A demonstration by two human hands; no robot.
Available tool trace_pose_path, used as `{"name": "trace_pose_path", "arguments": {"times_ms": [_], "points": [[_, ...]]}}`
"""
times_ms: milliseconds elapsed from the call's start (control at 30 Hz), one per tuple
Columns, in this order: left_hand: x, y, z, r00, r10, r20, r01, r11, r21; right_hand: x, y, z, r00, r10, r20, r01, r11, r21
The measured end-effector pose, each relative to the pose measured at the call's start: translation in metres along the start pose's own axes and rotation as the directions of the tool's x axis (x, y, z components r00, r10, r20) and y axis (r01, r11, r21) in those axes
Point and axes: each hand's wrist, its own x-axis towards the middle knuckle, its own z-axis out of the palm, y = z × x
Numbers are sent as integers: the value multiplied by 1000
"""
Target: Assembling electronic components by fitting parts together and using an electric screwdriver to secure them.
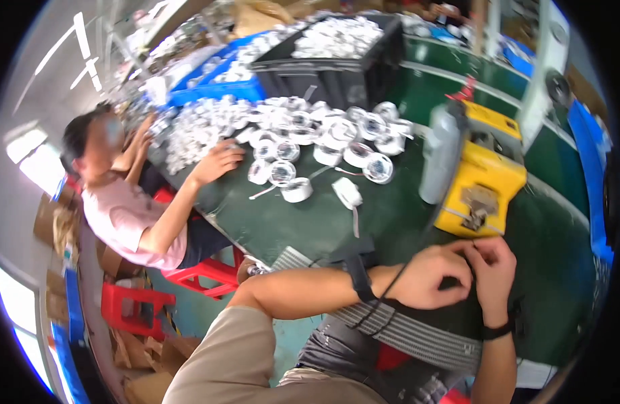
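Note:
My left hand [431,277] and my right hand [496,264] meet close to the front of a yellow machine [477,178] on the green table [269,225]. Both have thumb and fingers pinched together, and their fingertips nearly touch. Anything between those fingers is hidden or too small to make out. A grey cylinder [439,155] stands along the machine's left side. To the left of my hands lies a single white part with a short tail [348,193]. Farther off are several round white housings with clear faces [377,168], heaped together.
A black crate [323,77] and a blue tray [215,71], both loaded with white parts, stand at the back. A co-worker in a pink shirt [121,212] sits at the left, one hand [219,161] by the pile. A red stool [136,306] stands on the floor.

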Motion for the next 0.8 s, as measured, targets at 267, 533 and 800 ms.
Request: {"name": "trace_pose_path", "arguments": {"times_ms": [267,533,800], "points": [[5,1,-13,986,-156,57,149,982,113,8,-12,12,991,-127,-50,124,990,-65],[8,-3,-15,967,-218,134,206,974,100,5,-6,11,988,-141,-61,134,985,-107],[8,-1,-14,969,-197,146,185,978,92,7,-4,12,992,-92,-89,86,994,-67]]}}
